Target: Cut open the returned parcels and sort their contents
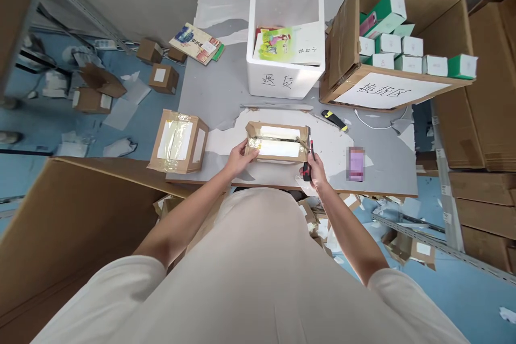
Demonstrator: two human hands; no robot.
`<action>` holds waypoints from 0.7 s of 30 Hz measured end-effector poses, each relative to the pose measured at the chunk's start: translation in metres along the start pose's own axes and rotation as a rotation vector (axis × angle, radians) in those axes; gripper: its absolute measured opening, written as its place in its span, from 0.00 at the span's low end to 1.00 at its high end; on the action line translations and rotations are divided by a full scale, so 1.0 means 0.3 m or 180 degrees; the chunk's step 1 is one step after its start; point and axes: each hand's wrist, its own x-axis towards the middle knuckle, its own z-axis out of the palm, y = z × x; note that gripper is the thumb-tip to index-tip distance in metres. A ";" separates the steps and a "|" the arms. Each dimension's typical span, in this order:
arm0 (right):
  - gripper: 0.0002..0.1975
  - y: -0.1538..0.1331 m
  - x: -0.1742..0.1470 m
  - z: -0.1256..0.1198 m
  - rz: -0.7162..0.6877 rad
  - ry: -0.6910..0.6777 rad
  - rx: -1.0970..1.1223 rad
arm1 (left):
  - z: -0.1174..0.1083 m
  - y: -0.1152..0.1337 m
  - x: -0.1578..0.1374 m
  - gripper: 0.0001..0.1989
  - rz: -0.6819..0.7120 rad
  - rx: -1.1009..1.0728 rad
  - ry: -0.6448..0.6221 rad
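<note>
A small cardboard box (278, 148) lies on the table in front of me, with white labels and shiny tape on top. A dark slit runs along its top seam. My left hand (241, 159) grips the box's left end, thumb on the top near the label. In my right hand (316, 171), at the box's right end, is a black and red utility knife (307, 172). Its tip points away from me, beside the box's right edge. Some clear plastic or tape hangs below that hand.
A taped carton (176, 142) stands at left. Behind are a white foam box (286, 78) with books, a large carton (342, 56) with green-and-white boxes, and more books (196, 45). A yellow-black cutter (334, 120) and a blurred pink item (356, 164) lie at right.
</note>
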 end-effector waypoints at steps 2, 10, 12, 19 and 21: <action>0.30 -0.025 -0.049 -0.015 -0.0108 -0.0040 -0.0004 | -0.023 0.049 -0.041 0.33 0.0287 0.0241 -0.0138; 0.28 -0.028 -0.065 -0.026 -0.0372 0.0109 -0.0243 | -0.022 -0.007 -0.042 0.34 0.0405 0.0544 -0.0101; 0.28 -0.002 -0.029 -0.019 -0.0270 0.0039 -0.0245 | -0.003 -0.057 -0.015 0.33 0.0360 0.0640 -0.0082; 0.28 0.092 0.010 -0.037 -0.0005 -0.0123 -0.0325 | 0.001 -0.169 -0.033 0.37 0.0283 0.1210 -0.0103; 0.27 0.116 -0.002 -0.053 -0.0030 -0.0110 -0.0364 | -0.015 -0.192 -0.059 0.43 0.0235 0.1191 -0.0258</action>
